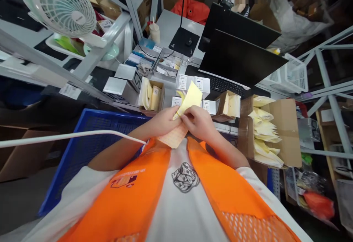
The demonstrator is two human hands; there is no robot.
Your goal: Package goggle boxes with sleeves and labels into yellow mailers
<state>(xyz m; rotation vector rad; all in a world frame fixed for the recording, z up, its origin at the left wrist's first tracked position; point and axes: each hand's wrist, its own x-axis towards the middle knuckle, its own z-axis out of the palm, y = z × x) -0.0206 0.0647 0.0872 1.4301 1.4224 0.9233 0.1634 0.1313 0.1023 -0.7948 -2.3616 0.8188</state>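
Note:
In front of my chest, both hands meet at a piece of yellow paper (192, 98), which stands up at a slant between them. My left hand (167, 120) is closed on its lower left edge. My right hand (200, 123) pinches it from the other side, fingers curled in. Below my fingers hangs a peach-coloured part with faint rows of marks (174, 136); whether it belongs to the same paper I cannot tell. Just beyond my hands are small white boxes with printed labels (202, 85).
A carton of yellow envelopes (266, 135) stands at right, a smaller open box (151, 94) at left. Beneath my left arm is a blue crate (79, 132), with a white cable (82, 135) crossing over it. A monitor (241, 60) and fan (66, 10) stand beyond; a person (239, 5) sits opposite.

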